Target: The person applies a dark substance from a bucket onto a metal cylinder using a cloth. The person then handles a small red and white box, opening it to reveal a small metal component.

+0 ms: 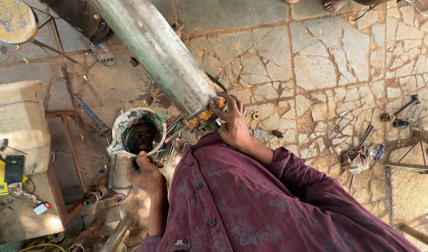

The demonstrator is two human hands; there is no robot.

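Pipe (162,51), one, big grey-green cylinder slanting down from top left, lower end just in front of my chest. My right hand (232,122) is on that end, fingers (222,106) curled onto the rim over orange-brown stuff packed there. My left hand (146,173) is down at the rim of one paint-smeared can (138,133) with dark contents, fingers closed around a small dark thing I can't make out. Can sits just left of the pipe end, loose metal rods (169,142) between them. One blue-handled tool (90,113) lies further left. One burlap sack (18,119) on a bench. One hammer (404,108) far right on cracked stone floor (326,60).
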